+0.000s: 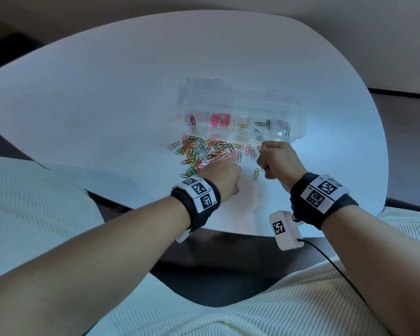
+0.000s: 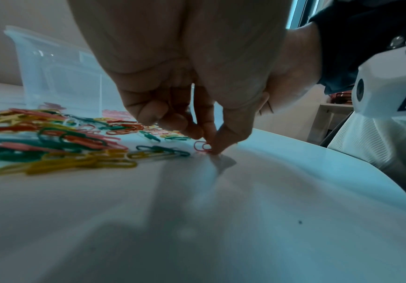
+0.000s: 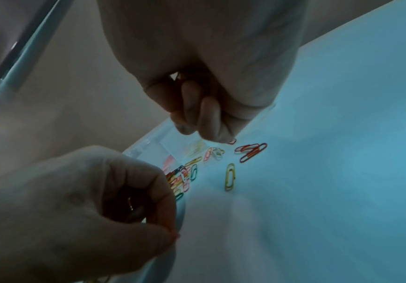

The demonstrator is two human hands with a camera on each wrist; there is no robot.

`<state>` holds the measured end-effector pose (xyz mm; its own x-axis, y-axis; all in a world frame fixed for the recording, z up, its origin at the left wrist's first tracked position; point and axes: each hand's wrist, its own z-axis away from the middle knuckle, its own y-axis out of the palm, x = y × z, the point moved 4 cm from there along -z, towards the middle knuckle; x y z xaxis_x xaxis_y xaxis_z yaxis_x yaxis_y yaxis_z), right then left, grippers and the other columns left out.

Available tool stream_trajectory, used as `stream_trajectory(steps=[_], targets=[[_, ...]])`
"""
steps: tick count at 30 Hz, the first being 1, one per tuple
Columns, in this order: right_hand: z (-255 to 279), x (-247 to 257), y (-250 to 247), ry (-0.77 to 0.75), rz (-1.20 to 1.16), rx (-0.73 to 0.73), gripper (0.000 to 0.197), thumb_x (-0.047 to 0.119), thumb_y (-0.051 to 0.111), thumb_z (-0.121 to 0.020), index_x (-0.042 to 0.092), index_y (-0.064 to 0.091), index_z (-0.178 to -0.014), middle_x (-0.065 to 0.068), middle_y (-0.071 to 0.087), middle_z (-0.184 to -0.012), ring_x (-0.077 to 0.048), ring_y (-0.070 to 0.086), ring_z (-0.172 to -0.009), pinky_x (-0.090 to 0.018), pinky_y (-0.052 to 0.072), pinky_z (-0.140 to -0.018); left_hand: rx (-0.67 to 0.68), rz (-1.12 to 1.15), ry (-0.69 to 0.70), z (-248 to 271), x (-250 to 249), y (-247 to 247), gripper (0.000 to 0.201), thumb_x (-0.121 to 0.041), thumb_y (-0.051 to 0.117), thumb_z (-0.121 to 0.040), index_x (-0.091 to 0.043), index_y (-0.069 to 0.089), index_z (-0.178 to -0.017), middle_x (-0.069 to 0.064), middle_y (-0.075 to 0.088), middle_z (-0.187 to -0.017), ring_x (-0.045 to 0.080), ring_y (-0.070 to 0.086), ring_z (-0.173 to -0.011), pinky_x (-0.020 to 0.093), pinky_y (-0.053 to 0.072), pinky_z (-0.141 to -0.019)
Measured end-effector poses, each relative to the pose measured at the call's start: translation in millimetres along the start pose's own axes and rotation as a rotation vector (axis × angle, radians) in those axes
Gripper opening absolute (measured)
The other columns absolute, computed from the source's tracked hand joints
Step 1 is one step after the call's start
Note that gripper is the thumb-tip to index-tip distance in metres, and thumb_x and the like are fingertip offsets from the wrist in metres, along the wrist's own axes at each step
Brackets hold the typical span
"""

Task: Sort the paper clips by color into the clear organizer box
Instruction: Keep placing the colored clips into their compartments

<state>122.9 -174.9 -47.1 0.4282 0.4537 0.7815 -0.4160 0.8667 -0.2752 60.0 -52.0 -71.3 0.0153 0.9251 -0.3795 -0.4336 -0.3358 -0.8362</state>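
White table (image 1: 107, 105); left hand (image 2: 185, 107) pinches red clip (image 2: 202, 146).

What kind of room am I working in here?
Probably a home living area: a rounded white table, cream ribbed upholstered seating beside it, and a shelf unit against a plain wall.

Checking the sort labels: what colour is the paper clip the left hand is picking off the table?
Red; the small red wire paper clip shows best in the left wrist view.

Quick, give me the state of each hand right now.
Left hand: fingertips pinching a red paper clip on the white table.
Right hand: fingers curled, gripping red paper clips.
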Motion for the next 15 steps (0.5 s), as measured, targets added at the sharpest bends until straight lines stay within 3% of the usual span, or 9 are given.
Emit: stream_trajectory(steps=[3,6,9,12,15], targets=[[5,5,6,-0.021,-0.207,0.084,0.034,-0.016,0.026,-0.064,0.017,0.026,-0.056,-0.006,0.038,-0.052,-0.014,0.019,-0.047,-0.028,0.008,-0.051,-0.012,0.161,-0.014,3,0,-9,0.015,-0.026,0.064,-0.081,-0.014,0.062,-0.088,0.003,0.059,-0.094,0.022,0.054,-0.088,0.03,0.044,-0.069],[7,11,6,-0.047,-0.355,0.107,0.036,-0.018,0.023,-0.056,0.018,0.023,-0.063,-0.012,0.039,-0.062,-0.014,0.026,-0.043,-0.035,0.007,-0.054,-0.094,0.517,-0.1,4,6,-27,0.008,-0.018,0.069,-0.077,-0.016,0.064,-0.083,-0.001,0.064,-0.084,0.018,0.059,-0.079,0.026,0.048,-0.062],[7,18,2,-0.084,-0.446,0.085,0.038,-0.019,0.026,-0.054,0.018,0.027,-0.064,-0.009,0.041,-0.062,-0.016,0.027,-0.048,-0.034,0.01,-0.052,-0.153,1.018,-0.186,2,17,-39,0.011,-0.001,0.068,-0.078,-0.01,0.067,-0.084,0.01,0.068,-0.076,0.019,0.063,-0.067,0.032,0.056,-0.069],[2,19,-2,-0.085,-0.529,0.081,0.039,-0.018,0.026,-0.055,0.02,0.028,-0.065,-0.004,0.035,-0.061,-0.02,0.018,-0.06,-0.032,0.011,-0.05,-0.116,1.327,-0.203,0,26,-49,0.018,0.007,0.062,-0.085,-0.006,0.068,-0.095,0.016,0.066,-0.075,0.018,0.061,-0.062,0.023,0.055,-0.062],[-1,18,-5,-0.084,-0.45,0.056,0.032,-0.012,0.034,-0.06,0.019,0.028,-0.062,0.001,0.031,-0.056,-0.018,0.016,-0.056,-0.029,0.011,-0.048,-0.129,1.47,-0.304,-1,32,-52,0.026,0.011,0.045,-0.085,-0.002,0.066,-0.075,0.009,0.057,-0.061,0.015,0.051,-0.05,0.02,0.043,-0.048]])
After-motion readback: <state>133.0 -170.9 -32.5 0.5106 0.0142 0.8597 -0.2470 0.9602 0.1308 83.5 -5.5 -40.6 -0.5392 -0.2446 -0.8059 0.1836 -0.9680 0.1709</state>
